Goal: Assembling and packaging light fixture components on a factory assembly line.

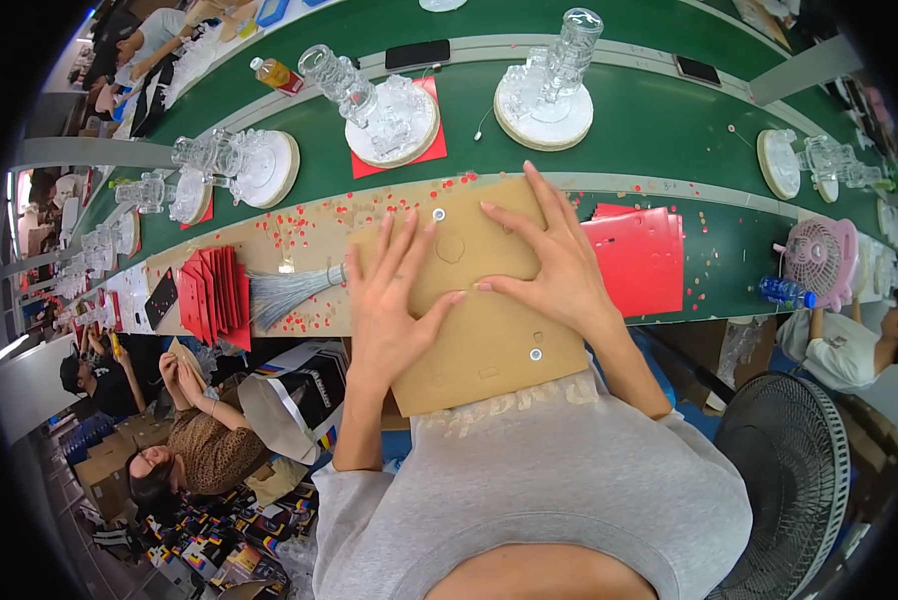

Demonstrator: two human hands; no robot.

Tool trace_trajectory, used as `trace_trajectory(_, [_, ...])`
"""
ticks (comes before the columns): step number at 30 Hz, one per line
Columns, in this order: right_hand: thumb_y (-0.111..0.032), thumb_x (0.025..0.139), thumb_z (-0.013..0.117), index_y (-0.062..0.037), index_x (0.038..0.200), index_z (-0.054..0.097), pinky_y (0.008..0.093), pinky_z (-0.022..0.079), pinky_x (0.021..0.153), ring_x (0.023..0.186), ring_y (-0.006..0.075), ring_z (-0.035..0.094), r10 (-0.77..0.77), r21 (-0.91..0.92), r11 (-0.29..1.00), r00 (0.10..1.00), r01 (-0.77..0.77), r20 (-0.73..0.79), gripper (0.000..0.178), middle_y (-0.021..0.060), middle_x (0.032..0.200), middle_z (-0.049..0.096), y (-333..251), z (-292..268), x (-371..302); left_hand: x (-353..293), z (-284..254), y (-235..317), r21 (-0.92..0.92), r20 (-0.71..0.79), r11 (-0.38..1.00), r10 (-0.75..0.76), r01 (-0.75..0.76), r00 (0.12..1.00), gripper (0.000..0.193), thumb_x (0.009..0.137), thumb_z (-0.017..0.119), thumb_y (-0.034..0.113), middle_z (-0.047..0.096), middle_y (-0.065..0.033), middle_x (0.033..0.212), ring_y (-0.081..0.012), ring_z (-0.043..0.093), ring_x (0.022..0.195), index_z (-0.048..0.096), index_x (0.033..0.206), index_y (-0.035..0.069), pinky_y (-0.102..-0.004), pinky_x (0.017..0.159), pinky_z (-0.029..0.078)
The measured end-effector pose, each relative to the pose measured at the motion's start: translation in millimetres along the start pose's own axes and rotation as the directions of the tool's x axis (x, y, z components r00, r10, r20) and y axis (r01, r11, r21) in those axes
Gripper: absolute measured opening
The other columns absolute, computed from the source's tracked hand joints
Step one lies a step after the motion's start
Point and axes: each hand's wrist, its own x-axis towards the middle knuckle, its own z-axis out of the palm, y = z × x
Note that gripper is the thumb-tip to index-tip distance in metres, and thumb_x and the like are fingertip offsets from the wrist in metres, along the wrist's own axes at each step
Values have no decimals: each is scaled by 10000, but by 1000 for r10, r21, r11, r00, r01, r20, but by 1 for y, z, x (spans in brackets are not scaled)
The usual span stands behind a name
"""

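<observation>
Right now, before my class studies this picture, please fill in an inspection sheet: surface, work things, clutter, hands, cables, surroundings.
Surface: green bench, partly covered along its near side.
Work things: brown cardboard sheet with cut outlines and two white rings, overhanging the near edge; red sheets to its right.
Clutter: scattered red bits, yellowish bottle, dark phones.
Hands: left hand and right hand spread on the cardboard sheet.
Cables: thin white cord on the bench; bundle of grey strands at left, material unclear.
Surroundings: black fan at right, pink fan, other people at left and right.
</observation>
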Motion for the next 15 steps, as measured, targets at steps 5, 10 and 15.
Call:
trace_trajectory(5, [-331,666,856,-177,1304,615,529,280,1158,1440,379,298,-69,-206,976,998,68,0,699,117,1593,276,-27,-14,11,5,5,-3,-165,124,981,-86,106,989,929,727,822,336,376,-48,1570,-289,307,1465,376,1510,108,-583,1157,185])
trace_trajectory(10, [-194,782,765,-75,1227,617,519,260,1164,1419,314,366,-277,-109,946,936,305,216,483,97,1510,427,-18,6,21,15,10,1,-204,109,976,-54,75,993,984,741,807,374,398,-48,1557,-292,320,1456,299,1535,91,-584,1159,175])
trace_trajectory(15, [-96,795,727,-40,986,592,489,368,1082,1295,296,509,-242,26,970,969,240,52,240,83,1361,571,-9,13,23,18,13,-3,-223,103,974,-13,36,995,1047,741,805,392,402,-44,1554,-279,323,1454,221,1555,88,-573,1165,170])
